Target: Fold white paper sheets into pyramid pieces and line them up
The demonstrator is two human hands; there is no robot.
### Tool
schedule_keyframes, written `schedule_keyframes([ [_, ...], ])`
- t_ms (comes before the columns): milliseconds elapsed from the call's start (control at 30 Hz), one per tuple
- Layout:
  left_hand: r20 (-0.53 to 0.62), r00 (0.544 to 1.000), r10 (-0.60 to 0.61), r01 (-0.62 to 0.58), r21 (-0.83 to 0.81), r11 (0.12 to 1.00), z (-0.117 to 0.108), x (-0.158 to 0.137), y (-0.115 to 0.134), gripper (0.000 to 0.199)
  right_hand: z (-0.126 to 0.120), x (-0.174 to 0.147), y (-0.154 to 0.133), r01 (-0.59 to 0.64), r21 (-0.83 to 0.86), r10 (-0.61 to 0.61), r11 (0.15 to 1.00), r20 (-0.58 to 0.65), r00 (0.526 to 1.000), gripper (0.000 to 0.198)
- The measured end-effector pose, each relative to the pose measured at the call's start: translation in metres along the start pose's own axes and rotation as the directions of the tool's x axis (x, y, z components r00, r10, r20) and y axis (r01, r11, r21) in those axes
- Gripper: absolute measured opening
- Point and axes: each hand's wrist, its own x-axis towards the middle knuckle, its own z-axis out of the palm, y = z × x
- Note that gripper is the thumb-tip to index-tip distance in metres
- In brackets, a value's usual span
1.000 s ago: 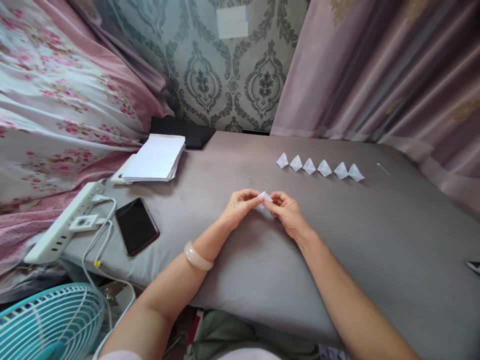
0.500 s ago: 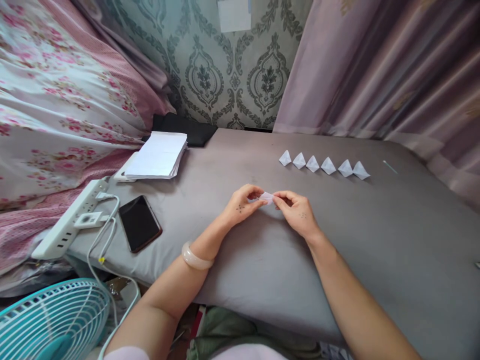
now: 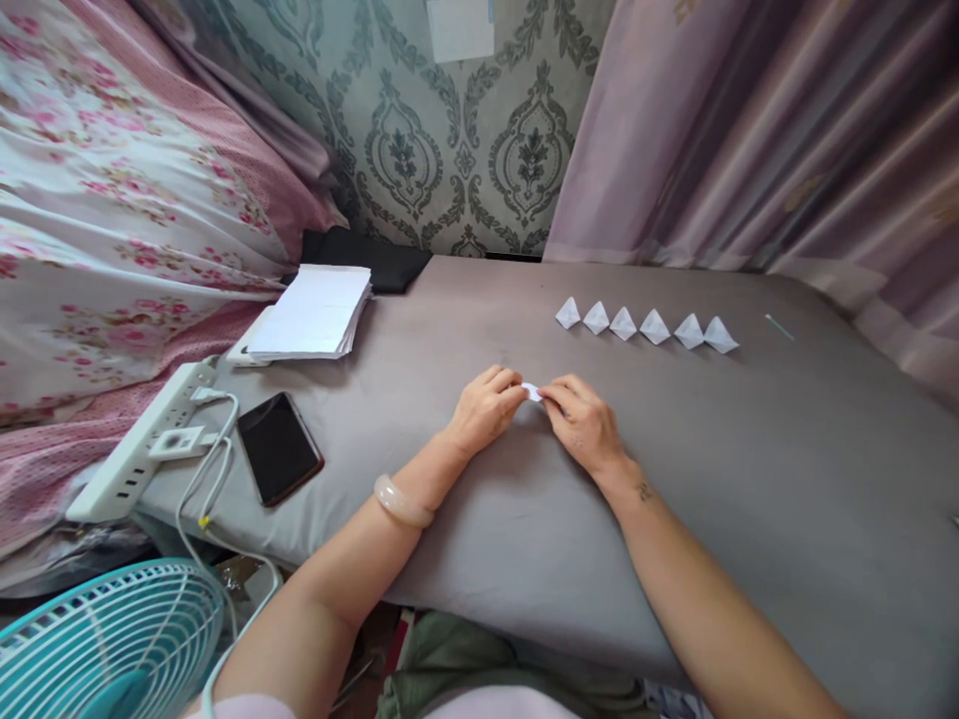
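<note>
A small piece of folded white paper (image 3: 531, 392) is pinched between both hands, above the middle of the grey-covered table (image 3: 554, 569). My left hand (image 3: 486, 407) grips its left side with the fingers closed and the back of the hand turned up. On its right side, my right hand (image 3: 582, 419) holds the paper between thumb and fingers. Most of the paper is hidden by the fingers, so its exact shape cannot be made out. Beyond my right hand, several folded white paper boats (image 3: 654, 328) stand in a row.
A stack of white paper (image 3: 309, 310) lies at the back left, by a black cloth-like item (image 3: 375, 262). Nearer are a phone (image 3: 279, 446), a white power strip (image 3: 142, 444) with cables, and a turquoise fan (image 3: 112, 639). A thin white stick (image 3: 779, 327) lies far right.
Both hands have rolled over so that their backs face up more, and less of the paper shows between them. The row of paper boats has stayed put.
</note>
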Motion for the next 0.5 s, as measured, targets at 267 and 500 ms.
schedule_keyframes([
  [267, 0.267, 0.964, 0.004, -0.069, 0.233, 0.970, 0.001, 0.001, 0.005, 0.029, 0.007, -0.001, -0.008, 0.125, -0.361, -0.069, 0.924, 0.164, 0.984, 0.031],
  [500, 0.334, 0.933, -0.132, 0.107, 0.092, 0.990, -0.009, -0.006, 0.012, 0.029, 0.000, -0.002, -0.004, -0.010, -0.213, 0.064, 0.977, 0.249, 0.966, 0.022],
])
